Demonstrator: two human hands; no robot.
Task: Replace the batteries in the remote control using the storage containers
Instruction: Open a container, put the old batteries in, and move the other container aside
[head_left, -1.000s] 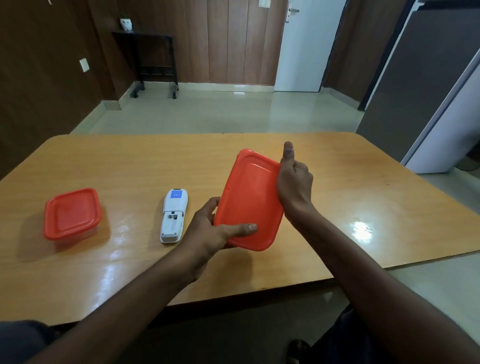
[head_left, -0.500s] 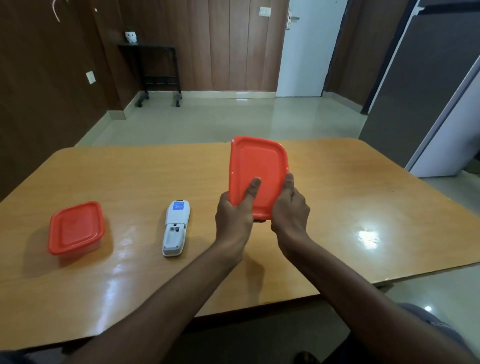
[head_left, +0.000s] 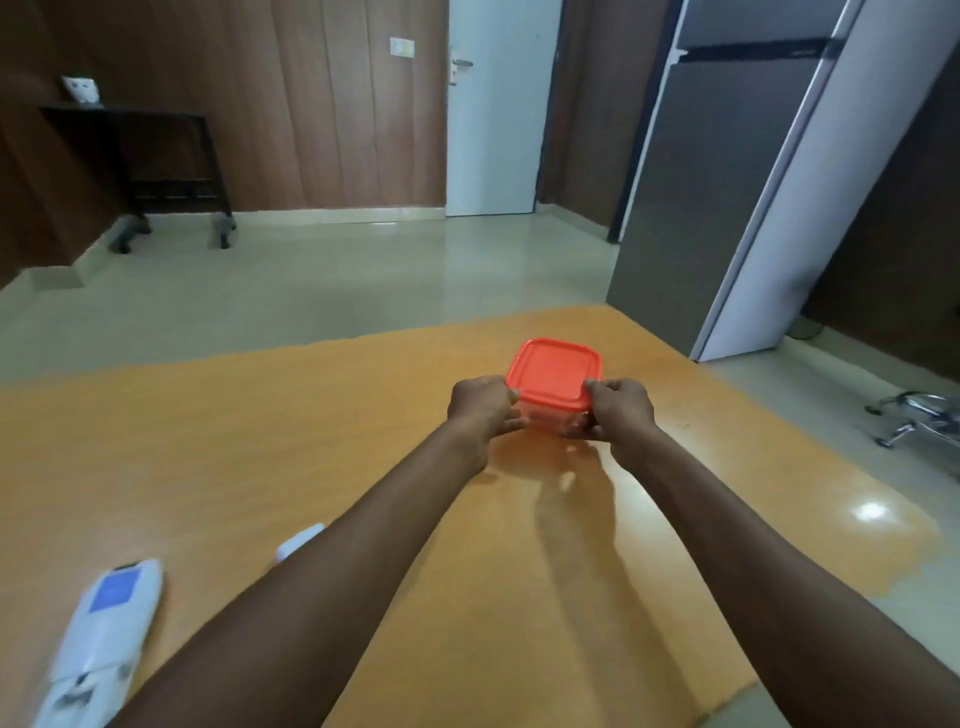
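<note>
**Operator:** I see the left hand (head_left: 480, 408) and the right hand (head_left: 618, 410) both clamped on one storage container (head_left: 553, 410), one at each near corner. Thumbs rest on the edge of its lid (head_left: 555, 373); the other fingers wrap the clear walls below.

**Supervisor:** Container condition?

**Operator:** Orange-red lid, square with rounded corners, seated flat on a transparent body. The contents cannot be made out through the wall. The container appears to rest on the tabletop (head_left: 260, 441), toward its far right area; I cannot confirm contact at the base.

**Supervisor:** Remote control?

**Operator:** The remote control (head_left: 101, 642) lies on the tabletop at the near left, well apart from both hands, blurred. White body, blue patch at its far end. A small white piece (head_left: 298, 540) shows just beside my left forearm; I cannot identify it.

**Supervisor:** Surroundings?

**Operator:** Glossy orange-brown wood tabletop, pale tiled floor (head_left: 311, 291), wood-panelled walls, a white door (head_left: 493, 130), a grey refrigerator (head_left: 727, 182) at right, a dark stand (head_left: 140, 156) at far left.
</note>
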